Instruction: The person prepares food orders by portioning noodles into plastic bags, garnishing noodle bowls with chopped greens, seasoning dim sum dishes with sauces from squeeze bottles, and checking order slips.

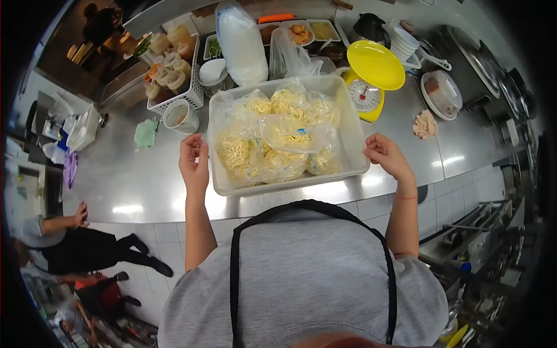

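Centre frame, the translucent rectangular plastic tub [354,142] of bagged yellow noodles [235,152] looks heavy, bags soft and slippery; its stiff end rims suit gripping. Left hand [194,159] and right hand [390,156] sit loosely open beside them.

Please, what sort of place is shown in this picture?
Probably a restaurant's working kitchen: a long steel counter holds a tub of bagged noodles, a yellow dial scale and a basket of sauce bottles.
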Action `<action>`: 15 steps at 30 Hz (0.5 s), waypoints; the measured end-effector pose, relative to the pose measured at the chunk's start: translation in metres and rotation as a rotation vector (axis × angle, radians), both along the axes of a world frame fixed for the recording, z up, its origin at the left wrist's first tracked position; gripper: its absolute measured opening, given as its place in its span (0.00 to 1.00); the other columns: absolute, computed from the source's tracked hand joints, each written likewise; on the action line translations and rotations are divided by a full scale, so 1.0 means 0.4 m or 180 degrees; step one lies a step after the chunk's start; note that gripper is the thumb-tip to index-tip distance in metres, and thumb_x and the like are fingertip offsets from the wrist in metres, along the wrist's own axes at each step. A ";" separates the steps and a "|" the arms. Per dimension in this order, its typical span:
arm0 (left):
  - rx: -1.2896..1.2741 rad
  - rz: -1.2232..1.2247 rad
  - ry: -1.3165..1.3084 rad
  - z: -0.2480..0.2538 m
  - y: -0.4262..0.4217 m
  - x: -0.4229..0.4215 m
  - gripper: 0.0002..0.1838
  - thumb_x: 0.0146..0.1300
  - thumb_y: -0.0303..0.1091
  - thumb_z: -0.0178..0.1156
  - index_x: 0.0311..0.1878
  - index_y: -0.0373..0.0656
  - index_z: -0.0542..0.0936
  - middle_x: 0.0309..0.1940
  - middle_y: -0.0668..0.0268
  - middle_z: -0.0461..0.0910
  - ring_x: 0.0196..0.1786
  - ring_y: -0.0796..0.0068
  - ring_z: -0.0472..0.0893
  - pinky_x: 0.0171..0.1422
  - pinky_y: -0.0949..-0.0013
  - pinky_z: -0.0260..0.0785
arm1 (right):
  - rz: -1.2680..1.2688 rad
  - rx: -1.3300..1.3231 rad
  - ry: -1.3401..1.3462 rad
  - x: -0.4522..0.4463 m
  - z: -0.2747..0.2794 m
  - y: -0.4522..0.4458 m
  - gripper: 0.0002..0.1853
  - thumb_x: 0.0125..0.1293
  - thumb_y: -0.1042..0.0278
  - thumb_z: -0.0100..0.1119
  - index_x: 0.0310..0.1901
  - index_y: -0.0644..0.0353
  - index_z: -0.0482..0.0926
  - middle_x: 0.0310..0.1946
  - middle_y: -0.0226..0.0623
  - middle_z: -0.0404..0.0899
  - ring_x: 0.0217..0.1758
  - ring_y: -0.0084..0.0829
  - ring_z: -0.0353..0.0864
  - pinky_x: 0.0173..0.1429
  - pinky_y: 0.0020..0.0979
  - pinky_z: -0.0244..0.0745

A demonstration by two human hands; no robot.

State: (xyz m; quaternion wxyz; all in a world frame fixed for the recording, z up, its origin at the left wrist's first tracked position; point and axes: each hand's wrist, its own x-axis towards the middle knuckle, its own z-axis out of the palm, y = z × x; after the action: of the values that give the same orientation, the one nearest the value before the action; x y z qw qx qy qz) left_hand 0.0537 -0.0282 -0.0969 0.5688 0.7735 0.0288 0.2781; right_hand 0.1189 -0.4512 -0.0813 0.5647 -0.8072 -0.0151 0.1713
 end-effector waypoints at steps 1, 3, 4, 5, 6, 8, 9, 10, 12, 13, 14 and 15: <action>0.0011 -0.0016 0.0084 0.014 -0.020 -0.009 0.11 0.59 0.24 0.53 0.46 0.38 0.71 0.30 0.72 0.70 0.28 0.87 0.68 0.35 0.82 0.62 | 0.0263 0.0032 -0.0144 0.003 -0.001 -0.014 0.08 0.51 0.74 0.59 0.33 0.63 0.71 0.23 0.26 0.68 0.25 0.17 0.68 0.31 0.20 0.67; 0.0139 0.0012 0.0189 0.039 -0.043 -0.030 0.11 0.59 0.24 0.53 0.46 0.37 0.71 0.30 0.72 0.71 0.28 0.87 0.68 0.35 0.82 0.62 | 0.0557 0.0088 -0.0264 0.014 0.005 -0.046 0.08 0.52 0.75 0.57 0.36 0.64 0.73 0.25 0.27 0.70 0.28 0.18 0.69 0.34 0.20 0.68; 0.0292 0.0013 0.0271 0.051 -0.036 -0.053 0.11 0.59 0.24 0.53 0.46 0.37 0.71 0.30 0.72 0.71 0.28 0.87 0.68 0.35 0.82 0.62 | 0.0763 -0.0016 -0.0225 0.029 0.006 -0.058 0.08 0.54 0.76 0.56 0.37 0.65 0.74 0.28 0.28 0.72 0.31 0.19 0.71 0.37 0.21 0.69; 0.0315 0.0029 0.0264 0.054 -0.026 -0.065 0.11 0.59 0.24 0.53 0.46 0.37 0.71 0.30 0.72 0.71 0.28 0.87 0.68 0.35 0.82 0.62 | 0.0936 -0.0162 -0.0222 0.042 0.019 -0.063 0.09 0.56 0.76 0.54 0.39 0.66 0.75 0.32 0.29 0.73 0.34 0.20 0.72 0.41 0.22 0.70; 0.0354 0.0067 0.0268 0.053 -0.010 -0.078 0.11 0.59 0.24 0.53 0.46 0.37 0.71 0.30 0.72 0.71 0.28 0.87 0.68 0.35 0.81 0.62 | 0.0948 -0.0149 -0.0238 0.043 0.034 -0.049 0.09 0.56 0.76 0.54 0.39 0.66 0.75 0.32 0.29 0.73 0.34 0.20 0.72 0.41 0.22 0.70; 0.0389 0.0115 0.0272 0.057 0.018 -0.093 0.11 0.59 0.25 0.53 0.46 0.37 0.71 0.30 0.71 0.71 0.28 0.87 0.67 0.34 0.81 0.62 | 0.0333 -0.0039 -0.1160 0.037 0.067 0.001 0.09 0.58 0.76 0.53 0.41 0.66 0.75 0.38 0.31 0.75 0.39 0.21 0.73 0.44 0.23 0.71; 0.0375 0.0150 0.0249 0.056 0.031 -0.104 0.11 0.59 0.25 0.53 0.47 0.37 0.71 0.30 0.71 0.71 0.28 0.87 0.67 0.34 0.81 0.62 | 0.0246 0.0170 -0.1486 0.041 0.082 0.031 0.08 0.58 0.75 0.54 0.40 0.65 0.76 0.38 0.31 0.75 0.40 0.21 0.74 0.46 0.25 0.71; 0.0359 0.0185 0.0226 0.054 0.040 -0.113 0.12 0.59 0.25 0.54 0.47 0.37 0.71 0.30 0.71 0.71 0.27 0.87 0.67 0.34 0.81 0.62 | 0.0255 0.0169 -0.1470 0.032 0.109 0.066 0.08 0.58 0.75 0.54 0.40 0.65 0.76 0.38 0.31 0.75 0.40 0.21 0.74 0.46 0.25 0.71; 0.0309 0.0250 0.0257 0.057 0.045 -0.121 0.11 0.59 0.25 0.54 0.46 0.37 0.72 0.30 0.71 0.71 0.28 0.87 0.68 0.34 0.81 0.62 | 0.0343 0.0721 -0.2338 0.011 0.180 0.145 0.09 0.58 0.76 0.55 0.41 0.64 0.76 0.38 0.32 0.75 0.41 0.22 0.74 0.47 0.25 0.70; 0.0310 0.0244 0.0254 0.056 0.049 -0.123 0.11 0.59 0.26 0.54 0.45 0.37 0.72 0.30 0.71 0.71 0.28 0.87 0.68 0.34 0.81 0.63 | 0.0478 0.0923 -0.2463 -0.004 0.206 0.179 0.09 0.56 0.78 0.56 0.40 0.64 0.76 0.38 0.33 0.76 0.41 0.24 0.75 0.46 0.25 0.70; 0.0310 0.0241 0.0252 0.053 0.052 -0.127 0.10 0.59 0.26 0.54 0.45 0.37 0.73 0.29 0.71 0.71 0.28 0.87 0.68 0.34 0.81 0.63 | 0.0505 0.0931 -0.2446 -0.017 0.229 0.208 0.09 0.56 0.78 0.56 0.40 0.64 0.76 0.38 0.33 0.76 0.41 0.24 0.75 0.46 0.25 0.70; 0.0304 0.0265 0.0262 0.049 0.056 -0.128 0.10 0.59 0.26 0.54 0.45 0.37 0.73 0.29 0.71 0.71 0.28 0.87 0.68 0.34 0.81 0.63 | 0.0878 0.0683 -0.2795 -0.029 0.249 0.235 0.09 0.57 0.77 0.56 0.40 0.64 0.76 0.37 0.35 0.76 0.40 0.28 0.76 0.46 0.26 0.70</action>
State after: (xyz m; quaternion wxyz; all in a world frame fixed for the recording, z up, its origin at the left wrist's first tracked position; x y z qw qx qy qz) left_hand 0.0025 -0.0056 -0.0772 0.5175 0.8087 0.0710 0.2705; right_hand 0.1074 -0.3572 0.0185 0.5571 -0.7308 -0.3771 -0.1153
